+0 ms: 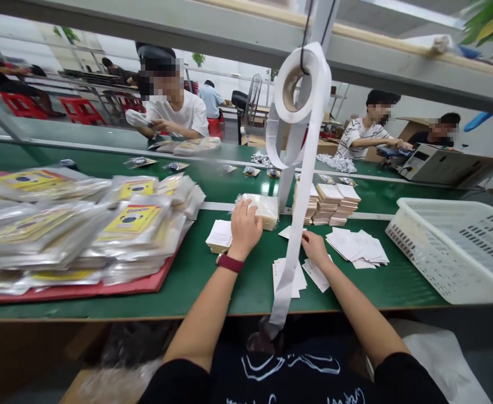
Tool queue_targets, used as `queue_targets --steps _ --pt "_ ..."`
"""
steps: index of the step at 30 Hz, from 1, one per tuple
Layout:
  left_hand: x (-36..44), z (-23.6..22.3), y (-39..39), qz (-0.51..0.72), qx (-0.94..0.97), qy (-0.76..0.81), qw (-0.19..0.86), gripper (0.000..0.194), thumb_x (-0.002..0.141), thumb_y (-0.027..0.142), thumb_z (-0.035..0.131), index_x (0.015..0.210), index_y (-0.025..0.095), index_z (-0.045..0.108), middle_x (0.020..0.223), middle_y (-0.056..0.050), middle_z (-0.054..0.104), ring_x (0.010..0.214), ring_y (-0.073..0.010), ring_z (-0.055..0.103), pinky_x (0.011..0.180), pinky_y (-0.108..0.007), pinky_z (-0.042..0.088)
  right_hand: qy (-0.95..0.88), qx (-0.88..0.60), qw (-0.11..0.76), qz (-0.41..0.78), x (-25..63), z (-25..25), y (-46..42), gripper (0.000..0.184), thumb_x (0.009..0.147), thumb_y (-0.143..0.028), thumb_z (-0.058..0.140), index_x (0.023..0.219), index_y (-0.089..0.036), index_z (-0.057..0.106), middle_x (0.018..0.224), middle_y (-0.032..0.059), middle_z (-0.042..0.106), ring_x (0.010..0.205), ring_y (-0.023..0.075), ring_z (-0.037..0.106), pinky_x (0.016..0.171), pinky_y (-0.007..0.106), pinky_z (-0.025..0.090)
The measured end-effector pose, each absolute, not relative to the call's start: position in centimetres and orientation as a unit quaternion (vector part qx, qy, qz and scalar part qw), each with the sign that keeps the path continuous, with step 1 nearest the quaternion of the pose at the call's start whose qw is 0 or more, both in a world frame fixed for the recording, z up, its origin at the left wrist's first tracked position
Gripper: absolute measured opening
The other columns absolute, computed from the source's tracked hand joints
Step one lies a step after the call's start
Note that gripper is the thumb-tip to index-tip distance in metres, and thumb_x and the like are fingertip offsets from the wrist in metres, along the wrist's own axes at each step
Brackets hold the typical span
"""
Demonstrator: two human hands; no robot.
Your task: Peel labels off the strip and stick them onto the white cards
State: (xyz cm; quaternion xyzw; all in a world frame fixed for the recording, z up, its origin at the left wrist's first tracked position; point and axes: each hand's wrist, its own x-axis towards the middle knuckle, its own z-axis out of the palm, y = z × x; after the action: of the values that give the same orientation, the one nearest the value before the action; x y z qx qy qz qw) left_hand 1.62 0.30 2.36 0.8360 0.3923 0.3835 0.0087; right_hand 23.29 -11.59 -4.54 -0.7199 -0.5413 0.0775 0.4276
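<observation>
"Left grip?"

"Open, I'm pressing my left grip [246,230] flat on the wrapped card block [261,211], centre frame."

"Right?"

"I can't tell; my right grip [317,249] is reaching beside the hanging paper strip [299,224]. The card stacks [330,205] are standing finished; the loose sheets [358,247] are waiting."

The packet's wrapper [263,210] is glossy clear plastic, the loose cards [289,278] matt white paper, the workbench belt [196,286] smooth green.

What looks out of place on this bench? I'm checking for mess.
The white paper strip unwinding from the hanging roll stands out: it droops past the right hand and over the bench's front edge. The loose white cards also lie askew, unlike the squared stacks.
</observation>
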Motion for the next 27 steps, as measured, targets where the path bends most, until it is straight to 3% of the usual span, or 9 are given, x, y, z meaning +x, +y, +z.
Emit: queue_targets --steps 2,7,12,14,18,21,27 --pt "0.7 1.6 0.4 0.430 0.804 0.409 0.029 0.026 0.085 0.015 0.053 0.106 0.014 0.066 0.129 -0.018 0.059 0.132 -0.0339 0.047 0.110 -0.051 0.038 -0.580 -0.714 0.388 0.060 22.5 -5.0 -11.2 0.019 0.080 -0.021 0.052 0.080 -0.017 0.071 0.087 0.0103 0.074 0.082 0.0231 0.066 0.080 0.038 0.051" --pt "-0.6 1.4 1.4 0.445 0.799 0.401 0.057 0.020 0.087 0.016 0.051 0.099 0.013 0.067 0.127 -0.018 0.059 0.130 -0.0330 0.046 0.110 -0.050 0.038 -0.668 -0.681 0.297 0.042 19.9 -5.7 -9.5 0.020 0.088 -0.027 0.052 0.082 -0.020 0.070 0.084 0.0075 0.072 0.083 0.0215 0.065 0.083 0.035 0.050" --pt "-0.4 1.1 1.4 0.445 0.802 0.397 0.040 0.018 0.088 0.015 0.050 0.092 0.011 0.066 0.120 -0.019 0.063 0.123 -0.0329 0.051 0.106 -0.048 0.042 -0.694 -0.664 0.279 0.015 19.3 -4.5 -8.9 0.025 0.092 -0.029 0.048 0.086 -0.019 0.069 0.088 0.0094 0.072 0.084 0.0220 0.064 0.083 0.037 0.050" --pt "-0.2 0.8 0.8 0.446 0.811 0.377 0.024 0.016 0.088 0.015 0.051 0.091 0.011 0.066 0.117 -0.018 0.064 0.121 -0.0325 0.053 0.105 -0.046 0.043 -0.677 -0.672 0.301 -0.003 20.5 -3.6 -9.9 0.027 0.092 -0.032 0.047 0.088 -0.018 0.069 0.087 0.0103 0.072 0.082 0.0229 0.064 0.079 0.038 0.050" --pt "0.1 0.6 0.0 0.463 0.813 0.353 0.006 0.012 0.086 0.014 0.054 0.090 0.012 0.065 0.115 -0.015 0.065 0.119 -0.0306 0.054 0.101 -0.042 0.047 -0.483 -0.735 0.465 -0.099 24.0 -2.5 -12.2 0.024 0.084 -0.038 0.059 0.088 -0.018 0.070 0.074 0.0054 0.068 0.067 0.0196 0.060 0.065 0.033 0.048" --pt "0.2 0.7 0.1 0.481 0.800 0.358 0.009 0.009 0.085 0.013 0.055 0.087 0.015 0.064 0.110 -0.012 0.067 0.115 -0.0271 0.057 0.098 -0.039 0.049 -0.365 -0.729 0.570 -0.101 25.2 -2.7 -13.9 0.026 0.080 -0.040 0.063 0.085 -0.016 0.069 0.064 0.0001 0.061 0.057 0.0153 0.056 0.059 0.029 0.046" --pt "0.9 0.1 -0.2 0.503 0.801 0.317 0.067 0.012 0.086 0.013 0.050 0.084 0.018 0.061 0.101 -0.014 0.065 0.105 -0.0272 0.058 0.098 -0.046 0.046 -0.292 -0.727 0.608 -0.127 27.0 -3.5 -19.6 0.029 0.079 -0.040 0.060 0.092 -0.015 0.067 0.073 0.0025 0.067 0.065 0.0169 0.066 0.067 0.032 0.053"
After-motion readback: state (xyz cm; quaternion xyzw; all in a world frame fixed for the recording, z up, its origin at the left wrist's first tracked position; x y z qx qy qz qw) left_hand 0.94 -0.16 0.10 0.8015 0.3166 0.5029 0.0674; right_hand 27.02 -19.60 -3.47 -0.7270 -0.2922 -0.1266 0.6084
